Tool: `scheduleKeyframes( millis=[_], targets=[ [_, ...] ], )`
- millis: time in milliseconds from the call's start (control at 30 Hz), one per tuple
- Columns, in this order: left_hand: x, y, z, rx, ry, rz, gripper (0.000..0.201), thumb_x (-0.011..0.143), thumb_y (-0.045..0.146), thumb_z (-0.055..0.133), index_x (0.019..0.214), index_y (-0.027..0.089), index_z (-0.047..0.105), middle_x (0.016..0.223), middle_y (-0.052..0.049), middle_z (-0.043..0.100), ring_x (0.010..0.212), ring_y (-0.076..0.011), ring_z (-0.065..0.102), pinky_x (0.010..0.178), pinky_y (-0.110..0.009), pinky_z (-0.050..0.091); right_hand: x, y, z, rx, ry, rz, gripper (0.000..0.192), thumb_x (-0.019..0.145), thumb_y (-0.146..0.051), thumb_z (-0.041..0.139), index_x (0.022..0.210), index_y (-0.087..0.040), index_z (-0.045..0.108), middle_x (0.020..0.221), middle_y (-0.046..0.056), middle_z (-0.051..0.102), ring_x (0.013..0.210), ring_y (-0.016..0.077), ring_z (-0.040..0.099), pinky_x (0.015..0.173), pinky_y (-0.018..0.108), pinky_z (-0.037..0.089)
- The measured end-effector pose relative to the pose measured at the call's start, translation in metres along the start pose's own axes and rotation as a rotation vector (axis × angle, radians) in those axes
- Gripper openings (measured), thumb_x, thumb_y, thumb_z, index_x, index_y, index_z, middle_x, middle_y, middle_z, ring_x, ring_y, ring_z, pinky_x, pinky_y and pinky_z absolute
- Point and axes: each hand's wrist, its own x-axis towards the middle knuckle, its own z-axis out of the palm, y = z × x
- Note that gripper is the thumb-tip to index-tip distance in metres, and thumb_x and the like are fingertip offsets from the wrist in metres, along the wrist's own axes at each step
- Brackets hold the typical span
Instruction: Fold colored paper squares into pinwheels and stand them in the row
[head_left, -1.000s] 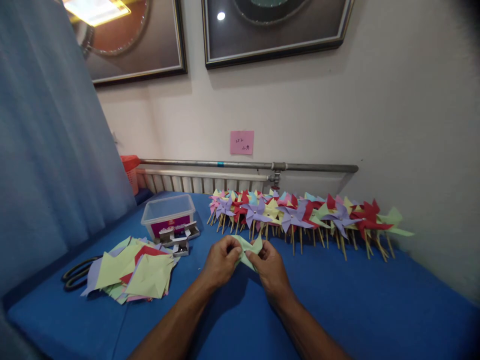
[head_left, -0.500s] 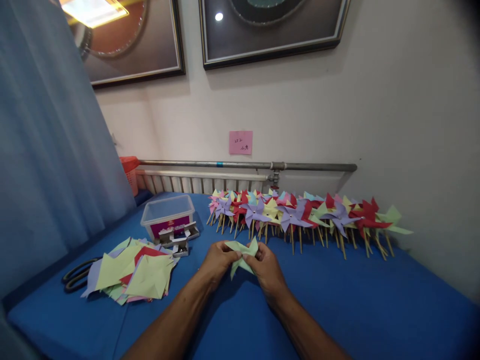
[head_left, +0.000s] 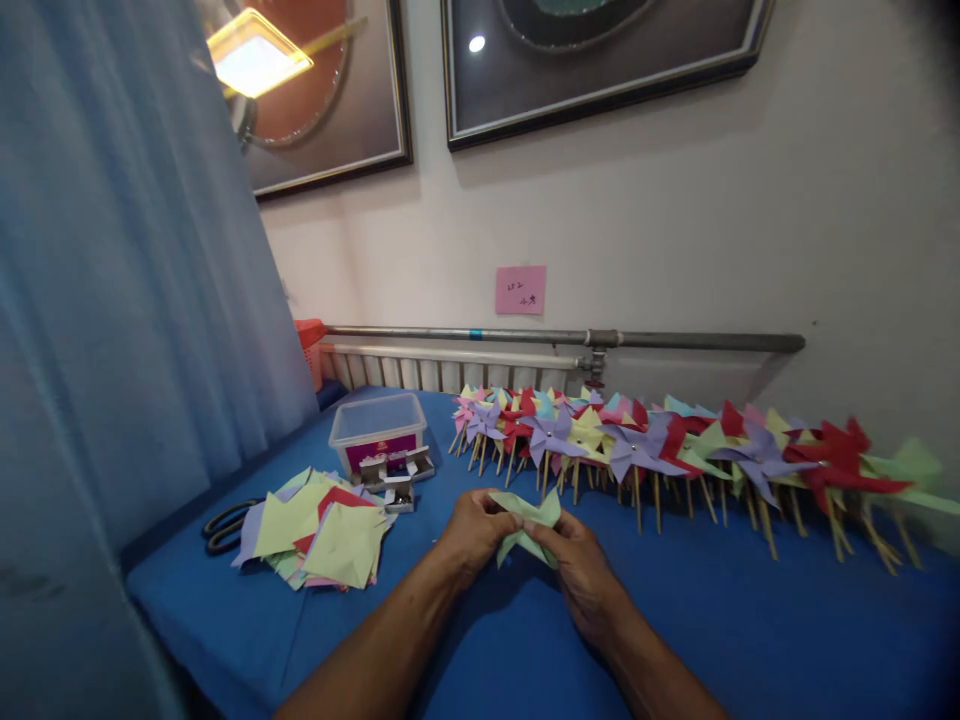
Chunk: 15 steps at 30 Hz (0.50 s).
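A pale green paper pinwheel, its points folded in, is held between both hands just above the blue cloth. My left hand pinches it from the left, thumb near its middle. On the other side my right hand grips it, with the thumb also close to the centre. Fingertips beneath the paper are hidden. Left of my hands lies a loose pile of coloured paper squares. Small open boxes with tiny metal pieces sit behind the pile.
A clear plastic tub stands behind the small boxes. Black-handled scissors lie partly under the paper pile. Many finished pinwheels on sticks fill the back right of the blue-covered table. A blue curtain hangs at the left.
The camera view has turned left, so everything appears further right. Both hands keep hold of the green pinwheel, with little change in grip.
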Motion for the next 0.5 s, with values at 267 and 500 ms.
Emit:
scheduleKeyframes(
  millis=[267,500],
  targets=[
    [0.002,-0.001,-0.010,0.115,0.030,0.090,0.020,0.061,0.032,0.075,0.066,0.014,0.067,0.056,0.000,0.060,0.051,-0.0104,0.049,0.053,-0.023,0.037,-0.002,-0.003,0.002,0.016,0.033,0.017,0.040,0.058,-0.038,0.090,0.091,-0.019,0.079,0.085,0.005,0.080,0.079,0.0249,0.073,0.074,0.034,0.055],
    [0.032,0.100,-0.110,0.919,0.476,0.416,0.012,0.082,0.023,0.061,0.084,0.018,0.072,0.081,-0.004,0.071,0.080,-0.0180,0.063,0.072,-0.025,0.045,-0.004,-0.005,0.001,0.029,0.090,0.054,0.038,0.055,-0.035,0.090,0.086,-0.017,0.078,0.080,0.005,0.079,0.073,0.0233,0.071,0.068,0.031,0.053]
  ],
)
